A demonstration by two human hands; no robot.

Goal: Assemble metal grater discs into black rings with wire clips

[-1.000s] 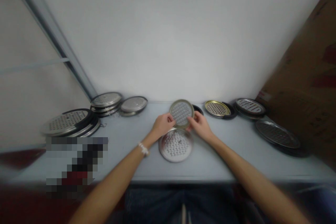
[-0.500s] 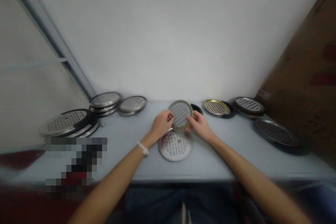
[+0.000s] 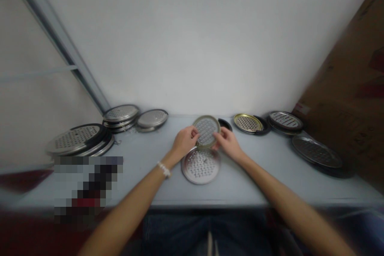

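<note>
A round metal grater disc [image 3: 206, 130] with a dull gold rim is tilted up in front of me, between both hands. My left hand [image 3: 186, 139] is closed on its left edge, with thumb and fingertips at the rim. On the opposite edge my right hand [image 3: 228, 142] pinches the rim, thumb on the near face. Just below the held disc, a silver grater disc [image 3: 200, 168] lies flat on the table, its far edge overlapped by the raised one. A black curved piece [image 3: 225, 125] shows partly behind the right hand.
Stacked round graters [image 3: 78, 140] with black edging stand at the left, with another stack [image 3: 121, 115] and a silver disc [image 3: 152, 119] behind. To the right lie a gold-rimmed grater [image 3: 247, 123], a slotted one [image 3: 285, 121] and a dark one [image 3: 316, 152]. A cardboard box [image 3: 345, 108] borders the right side.
</note>
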